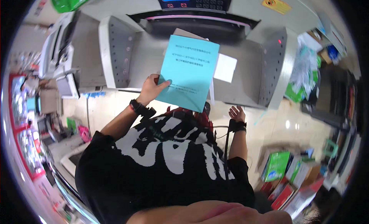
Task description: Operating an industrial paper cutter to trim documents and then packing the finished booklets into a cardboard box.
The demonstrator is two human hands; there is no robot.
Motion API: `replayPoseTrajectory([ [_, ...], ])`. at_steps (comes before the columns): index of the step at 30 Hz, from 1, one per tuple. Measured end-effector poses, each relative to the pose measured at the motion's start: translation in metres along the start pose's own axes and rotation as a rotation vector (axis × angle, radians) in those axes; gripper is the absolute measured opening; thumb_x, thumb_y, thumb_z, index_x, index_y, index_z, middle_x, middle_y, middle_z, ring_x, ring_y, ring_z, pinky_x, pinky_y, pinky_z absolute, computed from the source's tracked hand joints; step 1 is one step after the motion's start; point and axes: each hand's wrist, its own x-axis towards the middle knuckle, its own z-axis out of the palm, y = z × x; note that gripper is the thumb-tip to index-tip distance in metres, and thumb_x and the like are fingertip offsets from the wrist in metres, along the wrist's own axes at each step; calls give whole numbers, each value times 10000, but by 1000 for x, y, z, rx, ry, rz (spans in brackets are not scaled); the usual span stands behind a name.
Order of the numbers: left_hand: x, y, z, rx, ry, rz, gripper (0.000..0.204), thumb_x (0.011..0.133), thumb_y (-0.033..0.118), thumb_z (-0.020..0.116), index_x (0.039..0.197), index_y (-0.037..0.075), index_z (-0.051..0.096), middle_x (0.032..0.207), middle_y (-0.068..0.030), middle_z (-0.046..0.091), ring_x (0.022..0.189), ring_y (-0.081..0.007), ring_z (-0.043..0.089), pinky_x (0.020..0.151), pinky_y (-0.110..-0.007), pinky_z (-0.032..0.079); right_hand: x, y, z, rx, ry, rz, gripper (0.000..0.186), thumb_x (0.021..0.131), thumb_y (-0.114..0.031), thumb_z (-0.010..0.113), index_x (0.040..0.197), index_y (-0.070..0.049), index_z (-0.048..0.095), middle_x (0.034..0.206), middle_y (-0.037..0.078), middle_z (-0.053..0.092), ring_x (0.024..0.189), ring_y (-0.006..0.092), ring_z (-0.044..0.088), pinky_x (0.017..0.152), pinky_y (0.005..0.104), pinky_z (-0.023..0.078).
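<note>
My left hand [153, 87] grips a light blue paper-covered booklet [190, 70] by its lower left edge, thumb on top of the cover. The booklet is tilted slightly and held over the grey metal bed [246, 85] of a paper-cutting machine. Behind it, greyish and white sheets [225, 68] stick out at the top and right. My right hand [237, 114] hangs in front of the bed's near edge, fingers apart and slightly curled, with nothing in it. Dark straps with small devices circle both wrists.
Perforated side walls [115, 50] flank the bed, and a dark slot runs along its back under a control panel [194, 1] with a lit screen. Plastic bags [303, 72] lie at the right. Boxes and green packs [277, 166] stand on the floor at lower right.
</note>
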Motion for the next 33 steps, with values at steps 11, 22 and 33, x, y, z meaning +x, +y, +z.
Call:
replayPoseTrajectory([
  [11, -9, 41, 2, -550, -137, -454, 640, 847, 300, 724, 1299, -87, 485, 1196, -178, 615, 1018, -216, 631, 842, -316, 522, 196, 52, 24, -123, -518, -462, 474, 908, -336, 548, 1312, -95, 493, 1156, 152, 638, 1041, 329, 618, 898, 416, 527],
  [22, -56, 110, -13, -249, -67, 109, 379, 959, 161, 585, 1268, -45, 512, 1097, -93, 633, 991, -125, 573, 868, -287, 478, 311, 125, -121, -476, -628, -1150, 463, 891, -339, 560, 1283, -97, 523, 1171, 148, 632, 1065, 323, 610, 935, 400, 504],
  [33, -275, 49, -139, -282, 550, 392, 318, 938, 207, 639, 1150, -17, 560, 941, -51, 627, 866, -95, 572, 740, -271, 491, -5, 102, 142, -1449, -1173, -232, 234, 906, -133, 596, 1073, 23, 644, 901, 90, 675, 845, 170, 637, 773, 291, 504],
])
